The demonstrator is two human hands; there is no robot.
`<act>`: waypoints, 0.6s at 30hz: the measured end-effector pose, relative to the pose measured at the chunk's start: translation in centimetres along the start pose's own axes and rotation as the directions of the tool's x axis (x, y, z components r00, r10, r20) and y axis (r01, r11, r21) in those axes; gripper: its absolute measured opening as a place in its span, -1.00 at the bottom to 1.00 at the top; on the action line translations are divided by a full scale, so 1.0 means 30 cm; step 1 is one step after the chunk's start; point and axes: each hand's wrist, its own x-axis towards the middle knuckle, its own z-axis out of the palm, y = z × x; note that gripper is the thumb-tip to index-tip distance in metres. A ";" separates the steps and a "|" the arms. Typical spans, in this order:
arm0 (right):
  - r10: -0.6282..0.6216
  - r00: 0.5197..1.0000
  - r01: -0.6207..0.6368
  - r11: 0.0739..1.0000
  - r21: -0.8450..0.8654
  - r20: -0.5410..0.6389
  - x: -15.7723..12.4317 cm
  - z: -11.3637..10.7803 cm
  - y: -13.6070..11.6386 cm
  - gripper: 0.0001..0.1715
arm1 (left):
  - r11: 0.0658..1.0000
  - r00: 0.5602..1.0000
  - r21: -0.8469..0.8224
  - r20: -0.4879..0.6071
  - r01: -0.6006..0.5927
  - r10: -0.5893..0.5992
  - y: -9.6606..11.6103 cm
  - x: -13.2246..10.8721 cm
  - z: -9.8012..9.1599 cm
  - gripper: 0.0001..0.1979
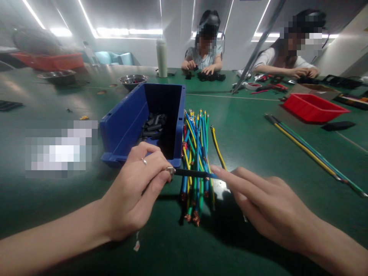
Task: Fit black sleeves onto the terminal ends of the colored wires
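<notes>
My left hand (138,188) is closed in a pinch on the metal end of a thin black-sleeved wire (192,173), held level above a bundle of blue, green and yellow wires (197,161) lying on the green table. A ring shows on one finger. My right hand (258,203) has its fingers stretched out, and the fingertips touch the other end of that wire. One yellow-green wire (217,147) lies apart, just right of the bundle.
A blue bin (126,122) with black tubes (153,126) stands left of the bundle. Long wires (310,153), a red tray (316,108) and a black piece lie to the right. Two people work at the far edge, near a metal bowl (132,80) and bottle (161,58).
</notes>
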 end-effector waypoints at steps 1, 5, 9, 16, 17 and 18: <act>0.002 1.000 -0.002 1.000 0.000 -0.010 -0.001 -0.004 0.002 -0.40 | 1.000 1.000 0.020 -0.003 0.004 -0.004 0.001 0.001 -0.001 -0.76; -0.008 0.999 0.007 1.000 -0.025 -0.035 -0.010 -0.021 0.011 -0.52 | 0.995 0.998 0.100 -0.053 -0.013 0.019 -0.003 0.002 -0.002 -0.80; 0.017 0.997 -0.022 0.998 -0.060 -0.077 -0.014 -0.029 0.021 -0.56 | 0.991 0.992 0.134 -0.124 -0.005 0.021 -0.016 -0.004 0.001 -0.88; 0.138 0.980 -0.132 0.990 0.052 -0.141 0.001 -0.020 0.050 -0.63 | 0.979 0.971 0.143 -0.169 -0.147 0.170 -0.008 -0.016 -0.003 -0.78; 0.151 0.977 -0.141 0.987 0.074 -0.149 0.004 -0.023 0.053 -0.64 | 0.970 0.967 0.127 -0.122 -0.209 0.225 -0.004 -0.019 -0.002 -0.75; 0.163 0.974 -0.150 0.984 0.093 -0.159 0.007 -0.027 0.054 -0.65 | 0.955 0.957 0.105 -0.060 -0.276 0.283 -0.001 -0.022 0.000 -0.73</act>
